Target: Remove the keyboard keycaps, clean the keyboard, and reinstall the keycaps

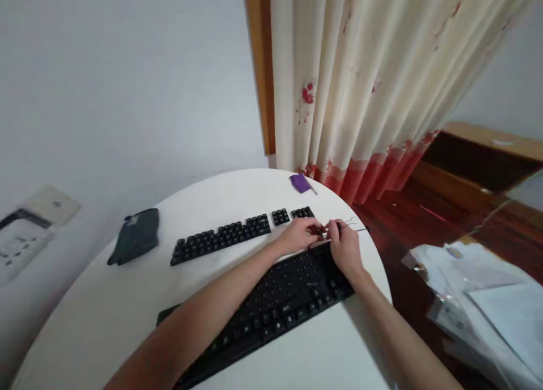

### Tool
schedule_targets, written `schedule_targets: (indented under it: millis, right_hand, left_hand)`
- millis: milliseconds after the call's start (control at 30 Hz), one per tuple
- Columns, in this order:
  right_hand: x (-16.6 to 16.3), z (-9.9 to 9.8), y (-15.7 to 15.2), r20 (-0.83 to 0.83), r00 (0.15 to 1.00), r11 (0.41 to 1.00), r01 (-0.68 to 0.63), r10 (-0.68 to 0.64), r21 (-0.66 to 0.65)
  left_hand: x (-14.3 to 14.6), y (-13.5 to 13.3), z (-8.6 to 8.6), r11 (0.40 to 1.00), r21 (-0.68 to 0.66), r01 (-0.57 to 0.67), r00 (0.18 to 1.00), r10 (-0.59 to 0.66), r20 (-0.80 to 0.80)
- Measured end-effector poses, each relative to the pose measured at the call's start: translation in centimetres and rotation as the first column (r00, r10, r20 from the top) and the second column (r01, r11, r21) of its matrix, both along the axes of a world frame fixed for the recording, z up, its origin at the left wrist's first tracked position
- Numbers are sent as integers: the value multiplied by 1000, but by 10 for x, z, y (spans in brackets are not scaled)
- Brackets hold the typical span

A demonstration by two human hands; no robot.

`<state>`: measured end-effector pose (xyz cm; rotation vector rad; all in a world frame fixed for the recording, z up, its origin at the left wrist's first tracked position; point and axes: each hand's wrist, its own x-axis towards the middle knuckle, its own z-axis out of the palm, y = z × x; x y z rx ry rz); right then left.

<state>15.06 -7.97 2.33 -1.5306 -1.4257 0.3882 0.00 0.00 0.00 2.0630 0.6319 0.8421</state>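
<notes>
Pinching a thin wire tool (339, 226) between both hands, left hand (299, 235) and right hand (345, 248) closed on it above the near keyboard's (271, 305) far-right corner on the bench (106, 311), I should keep it level and pull gently.

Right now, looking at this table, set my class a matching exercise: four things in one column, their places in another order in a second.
Things:
1. purple item
2. dark grey pouch
3. near keyboard
4. loose keycaps

Places:
A. under both forearms
B. left side of the table
C. far edge, by the curtain
D. in rows beyond the near keyboard

Pairs: 1-C, 2-B, 3-A, 4-D
</notes>
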Motion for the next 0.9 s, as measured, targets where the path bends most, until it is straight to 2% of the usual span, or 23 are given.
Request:
schedule_targets:
  millis: [67, 167, 267, 333, 433, 633, 900]
  right_hand:
    - [1, -2, 2, -9, 999, 999, 33, -33, -13]
    - [4, -5, 3, -20, 996, 996, 82, -83, -22]
    - [7, -7, 4, -34, 992, 993, 119, -119, -15]
    - [8, -7, 4, -50, 991, 992, 125, -125, -4]
    - [9, -7, 4, -72, 990, 992, 123, -122, 8]
    - [10, -7, 3, -77, 991, 994, 111, -110, 11]
    - [11, -7, 4, -78, 991, 994, 113, -111, 14]
  left_hand:
    - [0, 0, 5, 993, 112, 24, 1000, -26, 14]
    - [0, -1, 10, 978, 210, -10, 1000, 11, -3]
    - [-3, -1, 11, 952, 255, -172, 981, 189, -42]
    - [-4, 1, 11, 903, 314, -294, 939, 334, -79]
    - [-6, 5, 8, 845, 420, -333, 882, 436, -179]
    - [-6, 11, 0, 830, 494, -259, 833, 451, -320]
    - [-7, 7, 3, 798, 513, -318, 837, 490, -243]
